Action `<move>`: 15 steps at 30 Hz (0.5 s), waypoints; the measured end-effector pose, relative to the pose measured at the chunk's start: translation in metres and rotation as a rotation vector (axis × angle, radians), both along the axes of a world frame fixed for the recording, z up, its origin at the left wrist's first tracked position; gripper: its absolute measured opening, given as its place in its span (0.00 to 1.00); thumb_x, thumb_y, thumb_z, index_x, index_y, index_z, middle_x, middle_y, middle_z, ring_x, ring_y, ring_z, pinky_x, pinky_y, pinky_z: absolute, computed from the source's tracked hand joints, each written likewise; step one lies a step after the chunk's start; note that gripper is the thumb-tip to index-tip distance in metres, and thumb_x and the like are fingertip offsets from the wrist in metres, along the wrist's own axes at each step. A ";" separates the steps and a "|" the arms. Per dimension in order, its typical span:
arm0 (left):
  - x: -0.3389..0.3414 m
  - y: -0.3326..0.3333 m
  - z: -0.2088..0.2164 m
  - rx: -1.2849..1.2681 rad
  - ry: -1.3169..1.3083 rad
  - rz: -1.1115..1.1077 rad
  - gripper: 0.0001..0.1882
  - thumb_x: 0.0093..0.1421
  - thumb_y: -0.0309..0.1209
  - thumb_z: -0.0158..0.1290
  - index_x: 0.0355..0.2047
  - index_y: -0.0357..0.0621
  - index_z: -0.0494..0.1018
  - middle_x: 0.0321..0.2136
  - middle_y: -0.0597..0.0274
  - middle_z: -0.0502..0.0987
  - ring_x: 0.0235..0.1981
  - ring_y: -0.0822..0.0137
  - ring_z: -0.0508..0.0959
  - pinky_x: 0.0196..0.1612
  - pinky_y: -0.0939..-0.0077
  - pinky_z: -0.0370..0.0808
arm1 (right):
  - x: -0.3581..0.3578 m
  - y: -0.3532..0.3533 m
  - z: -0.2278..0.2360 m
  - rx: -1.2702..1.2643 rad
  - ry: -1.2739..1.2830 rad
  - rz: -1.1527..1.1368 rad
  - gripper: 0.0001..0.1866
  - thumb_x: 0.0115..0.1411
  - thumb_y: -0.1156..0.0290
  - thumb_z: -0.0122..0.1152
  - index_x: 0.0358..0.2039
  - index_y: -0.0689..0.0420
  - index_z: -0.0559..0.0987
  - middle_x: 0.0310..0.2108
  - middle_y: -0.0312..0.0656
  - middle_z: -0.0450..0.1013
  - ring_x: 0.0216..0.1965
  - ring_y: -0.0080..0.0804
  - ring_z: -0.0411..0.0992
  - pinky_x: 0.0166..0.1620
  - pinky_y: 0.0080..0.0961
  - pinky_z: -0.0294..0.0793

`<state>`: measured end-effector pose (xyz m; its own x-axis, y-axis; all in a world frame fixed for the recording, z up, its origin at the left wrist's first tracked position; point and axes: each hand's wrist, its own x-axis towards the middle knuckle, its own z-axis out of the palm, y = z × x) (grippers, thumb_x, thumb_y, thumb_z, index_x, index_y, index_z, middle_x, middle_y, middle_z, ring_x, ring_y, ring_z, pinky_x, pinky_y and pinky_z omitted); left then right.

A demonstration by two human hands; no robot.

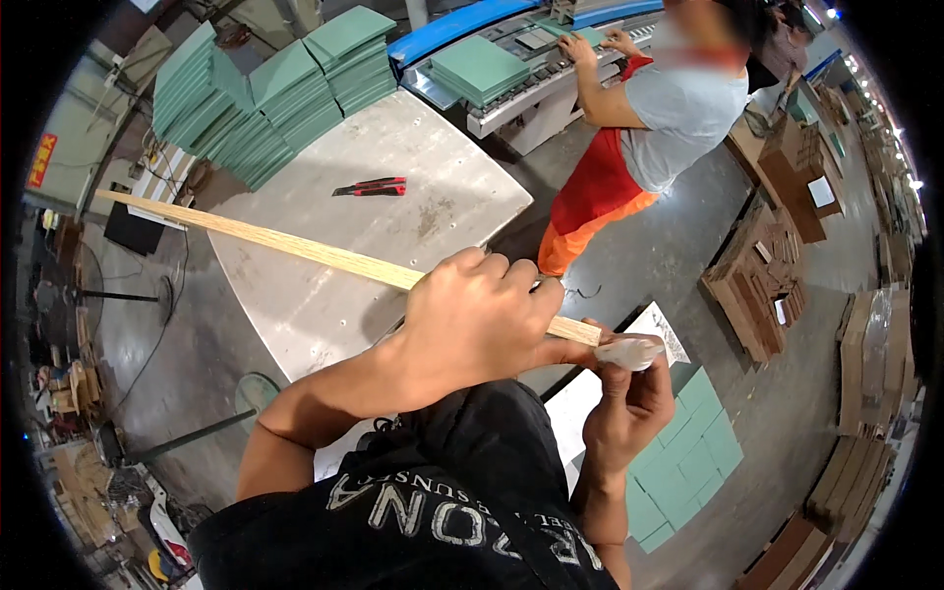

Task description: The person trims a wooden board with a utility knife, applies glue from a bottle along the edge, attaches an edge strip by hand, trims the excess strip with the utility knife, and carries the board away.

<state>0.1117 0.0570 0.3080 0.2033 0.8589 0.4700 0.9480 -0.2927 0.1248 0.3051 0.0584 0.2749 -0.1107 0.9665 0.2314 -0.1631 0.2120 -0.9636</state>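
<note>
My left hand [482, 320] is closed over a long, pale strip of wood [295, 250] near its right end. The strip slants across in front of me, its far end reaching past the table's left side. Just beyond the strip's right end, my right hand [629, 413] pinches a small translucent, whitish piece, apparently crumpled plastic [631, 352]. Whether that piece touches the wood I cannot tell. On the worn, light-grey tabletop [442, 167], beyond the strip, lies a red and black utility knife [372, 187].
Stacks of green boards [295, 84] stand at the table's far left. Ahead, a co-worker [669, 118] handles boards at a roller conveyor [521, 103]. More green boards [683, 462] lie low at my right. Brown stacked pieces [757, 285] stand farther right; a stand [197, 433] is at left.
</note>
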 end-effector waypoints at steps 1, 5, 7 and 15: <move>-0.001 0.000 -0.001 -0.001 -0.001 0.002 0.32 0.48 0.67 0.61 0.18 0.50 0.69 0.17 0.68 0.71 0.18 0.66 0.77 0.23 0.74 0.70 | 0.000 -0.001 0.000 0.034 -0.054 0.003 0.10 0.69 0.73 0.61 0.43 0.69 0.76 0.39 0.45 0.74 0.47 0.43 0.80 0.48 0.29 0.79; -0.002 0.000 -0.003 0.021 -0.011 0.001 0.32 0.49 0.67 0.61 0.17 0.51 0.69 0.16 0.68 0.70 0.18 0.66 0.77 0.23 0.74 0.70 | 0.001 0.001 0.000 0.006 0.004 0.030 0.12 0.69 0.71 0.61 0.43 0.69 0.75 0.39 0.45 0.75 0.48 0.45 0.80 0.49 0.33 0.79; -0.001 -0.001 -0.003 0.020 -0.019 0.006 0.33 0.49 0.68 0.61 0.17 0.51 0.69 0.15 0.68 0.70 0.18 0.66 0.77 0.23 0.74 0.70 | 0.000 0.003 -0.001 -0.013 0.056 0.038 0.12 0.70 0.71 0.60 0.43 0.69 0.75 0.38 0.45 0.75 0.48 0.45 0.80 0.49 0.32 0.79; 0.000 -0.005 -0.001 0.021 -0.005 0.014 0.34 0.51 0.70 0.58 0.16 0.51 0.68 0.14 0.68 0.68 0.16 0.67 0.75 0.22 0.75 0.68 | -0.005 0.003 0.003 0.005 -0.008 -0.007 0.10 0.70 0.72 0.59 0.44 0.67 0.75 0.38 0.40 0.72 0.45 0.37 0.81 0.45 0.25 0.79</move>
